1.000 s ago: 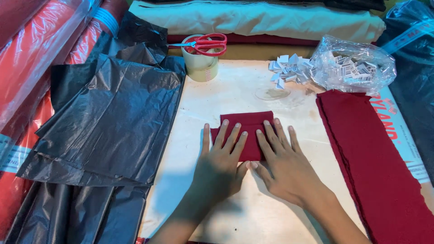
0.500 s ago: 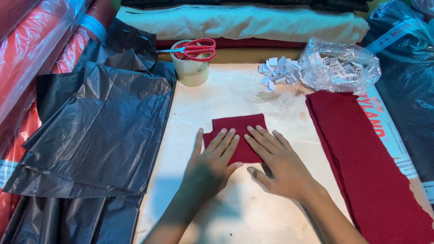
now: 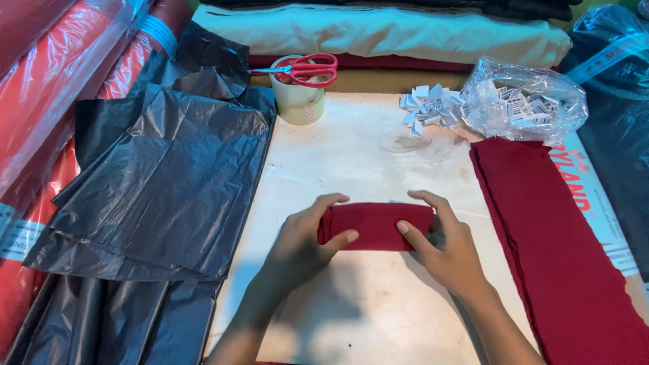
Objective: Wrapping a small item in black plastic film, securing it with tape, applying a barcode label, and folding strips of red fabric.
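Folded since half a second ago, red cloth point(image 3: 375, 226) now narrower | left hand point(image 3: 301, 243) grasps its 9 o'clock end | right hand point(image 3: 446, 243) grasps 3 o'clock end | scissors point(image 3: 307, 69) at 12

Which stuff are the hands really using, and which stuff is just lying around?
In use:
- folded red cloth, gripped by left hand and right hand

Lying about:
- red scissors on a tape roll
- black plastic bags
- bag of small white tags
- red fabric stack
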